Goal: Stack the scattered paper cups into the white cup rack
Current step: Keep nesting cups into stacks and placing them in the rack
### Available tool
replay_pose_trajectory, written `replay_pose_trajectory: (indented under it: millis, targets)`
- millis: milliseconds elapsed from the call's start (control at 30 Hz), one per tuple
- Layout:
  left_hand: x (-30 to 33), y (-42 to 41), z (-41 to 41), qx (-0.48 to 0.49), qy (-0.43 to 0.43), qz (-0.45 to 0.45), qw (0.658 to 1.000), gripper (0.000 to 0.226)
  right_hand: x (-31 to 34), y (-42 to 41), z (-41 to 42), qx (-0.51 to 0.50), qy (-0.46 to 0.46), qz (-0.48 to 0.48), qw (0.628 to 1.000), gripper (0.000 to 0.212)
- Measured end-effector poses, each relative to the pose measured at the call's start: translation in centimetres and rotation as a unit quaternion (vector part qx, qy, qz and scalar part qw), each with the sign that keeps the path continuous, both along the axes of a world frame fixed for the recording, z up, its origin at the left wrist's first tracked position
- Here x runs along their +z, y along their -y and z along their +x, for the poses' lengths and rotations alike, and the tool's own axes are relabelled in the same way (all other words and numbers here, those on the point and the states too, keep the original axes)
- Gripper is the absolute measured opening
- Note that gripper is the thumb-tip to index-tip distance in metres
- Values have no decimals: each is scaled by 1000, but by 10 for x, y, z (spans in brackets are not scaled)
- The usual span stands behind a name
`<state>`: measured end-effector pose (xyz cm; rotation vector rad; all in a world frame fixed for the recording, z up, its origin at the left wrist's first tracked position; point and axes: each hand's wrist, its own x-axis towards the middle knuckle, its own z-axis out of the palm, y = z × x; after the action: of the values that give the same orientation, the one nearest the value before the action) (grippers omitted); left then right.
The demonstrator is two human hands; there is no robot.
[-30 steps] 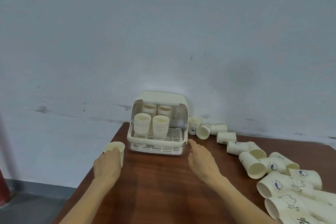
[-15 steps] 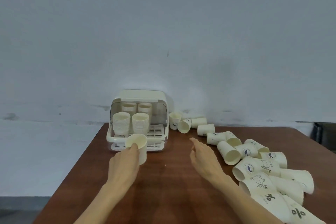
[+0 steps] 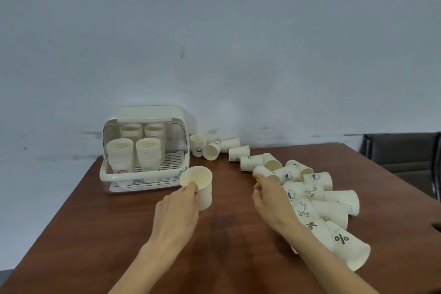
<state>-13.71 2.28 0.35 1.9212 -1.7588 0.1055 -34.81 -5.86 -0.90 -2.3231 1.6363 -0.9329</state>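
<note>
- The left hand (image 3: 177,210) gripped an upright paper cup (image 3: 199,186), fingers curled round its near side, thumb at the rim; the cup's open mouth faced up
- That cup was held just in front of the white cup rack (image 3: 143,150), near its front right corner; whether its base touched the desk (image 3: 95,234) could not be told
- The right hand (image 3: 272,200) reached toward the scattered cups (image 3: 317,198), fingers loosely bent at the edge of the pile; its fingertips were at a tipped cup (image 3: 267,173), but whether they pinched it could not be told
- The rack stood at the far left of the desk, against the wall (image 3: 214,43), its clear lid (image 3: 145,114) lifted back over the top
- Inside the rack were four stacks of nested cups, mouths up: two front stacks (image 3: 133,156) on the slatted tray and two rear stacks (image 3: 143,130) behind them
- The scattered cups lay mostly on their sides in a band from just right of the rack toward the near right of the desk; one stood upright (image 3: 198,144) beside the rack
- Several bore printed drawings, and two near ones showed a percent sign (image 3: 341,238)
- A dark chair (image 3: 401,157) stood beyond the desk's right edge
</note>
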Motion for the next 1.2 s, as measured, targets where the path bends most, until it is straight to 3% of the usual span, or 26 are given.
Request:
replay_pose_trajectory:
  millis: [367, 600, 700, 900, 1067, 1200]
  targets:
    - [6, 6, -64, -82, -21, -25, 996, 15, 13, -1, -103, -181, 44, -10, 982, 37]
    - [13, 11, -96, -88, -36, -13, 995, 15, 5, 42, -185, -409, 75, 123, 901, 28]
    - [16, 13, -102, -88, -42, -13, 995, 16, -7, 60, -206, -416, 91, 189, 885, 34]
    - [21, 17, -106, -85, -30, -4, 996, 17, -26, 79, -218, -394, 108, 235, 882, 17]
    - [21, 17, -103, -82, -28, 6, 996, 16, -22, 74, -214, -418, 173, 223, 863, 15]
    - [22, 17, -101, -82, -31, 6, 996, 16, -13, 73, -218, -427, 171, 171, 871, 27]
